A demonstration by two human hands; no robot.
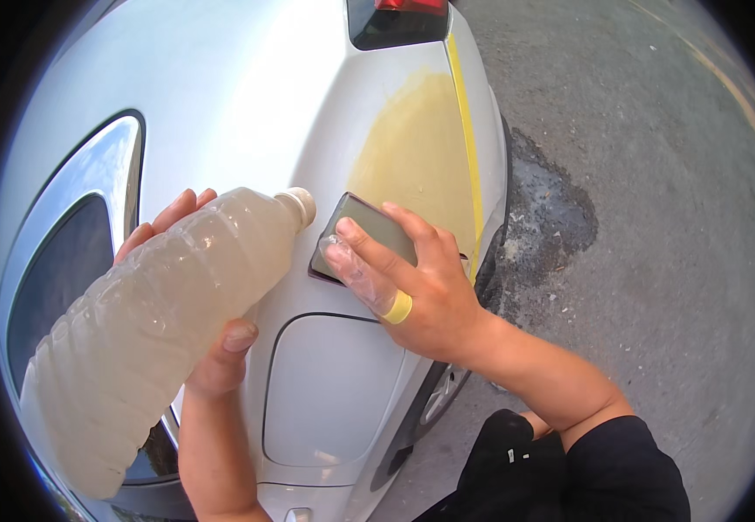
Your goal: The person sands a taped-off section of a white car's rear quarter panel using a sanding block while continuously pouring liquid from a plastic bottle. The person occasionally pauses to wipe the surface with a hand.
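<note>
My left hand is closed around a large ribbed plastic bottle of cloudy whitish liquid. The bottle lies tilted, its white cap end raised toward the right. My right hand grips a flat rectangular sanding block with a grey-green top and dark edges, fingers on its top and edge. It rests on the car's silver panel, at the near end of a yellowish filler patch. Clear plastic wraps one right finger, held by yellow tape. The block's underside is hidden.
Yellow masking tape runs along the panel's right edge. A closed fuel door lies below my hands, beside the wheel. A side window is at left, a tail light at the far end. Wet asphalt lies right.
</note>
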